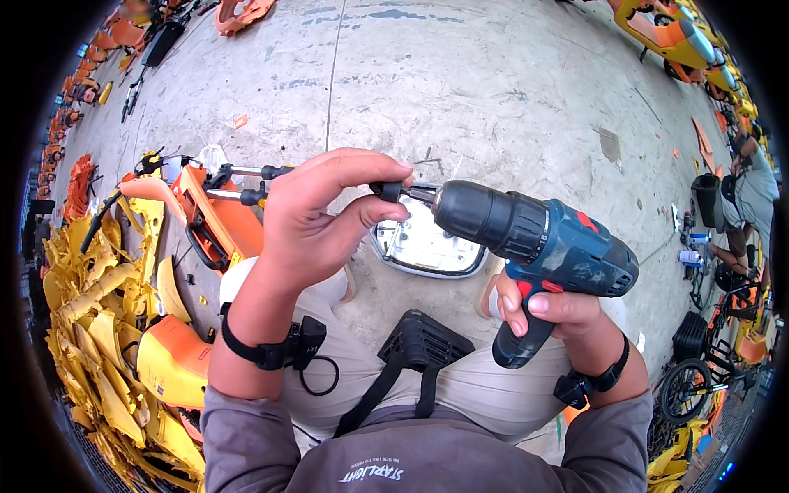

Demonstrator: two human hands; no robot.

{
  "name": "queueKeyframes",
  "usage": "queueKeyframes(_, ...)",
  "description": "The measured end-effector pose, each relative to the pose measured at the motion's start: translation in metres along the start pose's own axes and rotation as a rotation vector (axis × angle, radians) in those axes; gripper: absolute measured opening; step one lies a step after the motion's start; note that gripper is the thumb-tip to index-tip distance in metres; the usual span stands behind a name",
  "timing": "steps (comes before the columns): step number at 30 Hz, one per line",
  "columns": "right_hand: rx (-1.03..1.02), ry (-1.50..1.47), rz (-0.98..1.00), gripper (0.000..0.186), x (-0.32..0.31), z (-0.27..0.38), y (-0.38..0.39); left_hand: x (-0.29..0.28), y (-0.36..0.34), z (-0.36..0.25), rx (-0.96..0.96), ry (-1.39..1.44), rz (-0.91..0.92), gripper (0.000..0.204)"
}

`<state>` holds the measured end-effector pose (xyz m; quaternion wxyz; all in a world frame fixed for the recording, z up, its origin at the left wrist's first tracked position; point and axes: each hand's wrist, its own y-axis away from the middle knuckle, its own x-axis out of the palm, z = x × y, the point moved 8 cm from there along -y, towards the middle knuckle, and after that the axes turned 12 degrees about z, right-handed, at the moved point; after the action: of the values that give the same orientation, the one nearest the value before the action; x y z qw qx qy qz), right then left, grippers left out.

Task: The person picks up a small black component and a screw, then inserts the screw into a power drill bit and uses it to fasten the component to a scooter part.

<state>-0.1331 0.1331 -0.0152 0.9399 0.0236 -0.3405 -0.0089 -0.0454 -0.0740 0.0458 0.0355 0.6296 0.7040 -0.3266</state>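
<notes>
A dark blue cordless drill (pixel 526 230) with a black chuck lies level across the middle of the view, its nose toward the left. My right hand (pixel 567 311) wraps around its handle, with the thumb and fingers just below the red trigger area. Between thumb and forefinger, my left hand (pixel 308 214) pinches a small black cylindrical piece (pixel 386 191) at the front of the chuck. A short metal bit (pixel 422 194) bridges the piece and the chuck. Beneath them, a white panel (pixel 440 264) with a dark rim rests on the concrete floor between my feet.
Yellow plastic shells (pixel 99 329) are piled at the left, beside an orange frame (pixel 222 218) with black-handled bars. A black plastic piece with straps (pixel 423 338) rests at my lap. At the right, another person (pixel 752 189) is near a bicycle wheel (pixel 686 392) and other parts.
</notes>
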Motion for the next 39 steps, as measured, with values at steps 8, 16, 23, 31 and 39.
queueKeyframes(8, -0.004, 0.005, 0.021, 0.033, -0.0019, -0.0011, 0.0007, 0.0002, 0.0003, 0.0011, -0.002, 0.009, 0.007, 0.038)
queueKeyframes(16, 0.040, 0.029, -0.072, 0.033, -0.0005, 0.0004, 0.0009, 0.0003, -0.0005, 0.0011, 0.010, 0.010, 0.010, 0.037)
queueKeyframes(23, 0.037, 0.028, -0.079, 0.031, -0.0009, -0.0001, 0.0009, 0.0000, 0.0007, 0.0036, -0.041, 0.017, 0.018, 0.037)
queueKeyframes(31, 0.017, 0.014, -0.079, 0.032, 0.0003, 0.0011, -0.0002, 0.0025, -0.0020, 0.0016, -0.043, 0.010, 0.007, 0.035)
queueKeyframes(39, -0.006, -0.002, 0.008, 0.032, 0.0010, 0.0002, -0.0010, 0.0037, -0.0034, 0.0013, -0.027, 0.029, 0.029, 0.035)
